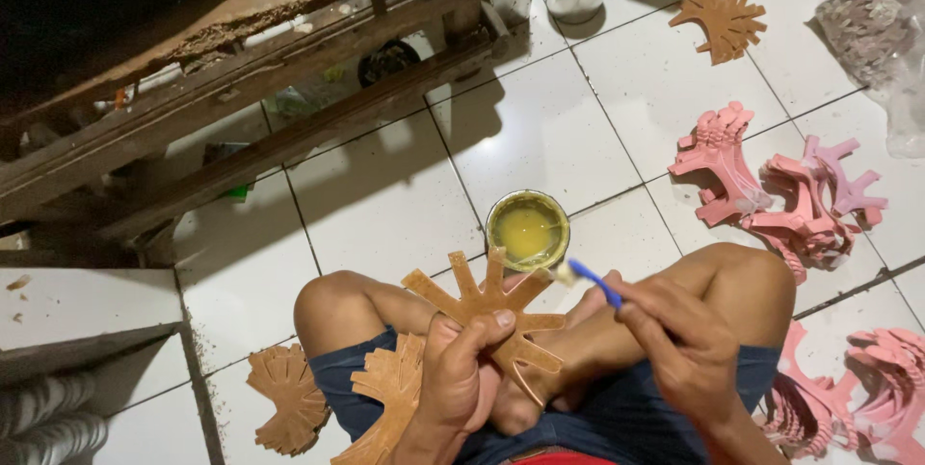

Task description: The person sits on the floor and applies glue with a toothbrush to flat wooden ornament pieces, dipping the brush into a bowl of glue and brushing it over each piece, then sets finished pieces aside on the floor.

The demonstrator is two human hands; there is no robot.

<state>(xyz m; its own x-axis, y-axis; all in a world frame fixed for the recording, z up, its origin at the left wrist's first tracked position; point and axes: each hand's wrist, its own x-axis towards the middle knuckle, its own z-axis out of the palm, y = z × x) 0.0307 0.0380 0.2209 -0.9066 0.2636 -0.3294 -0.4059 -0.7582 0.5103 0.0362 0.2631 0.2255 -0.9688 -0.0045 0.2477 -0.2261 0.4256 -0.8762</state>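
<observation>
The left hand [461,383] is clamped on a brown cutout [487,316] above the lap; the right hand [679,345] pinches a blue brush [590,282] at its edge. Beyond it sits the glue tin [527,230]. Pink stacks [771,200] right of the tin look finished; brown piles [289,398] left of it seem to wait.

The person sits cross-legged, both knees bent outward and bare. The left hand [461,378] is raised in front of the lap, palm toward the body, fingers curled closed in a grip and the thumb [487,323] pressed flat on top. The right hand [674,345] is a little higher and to the right — its fingers are pinched together in a fine grip, the wrist bent, the forearm going down toward the lower edge of the view.
</observation>
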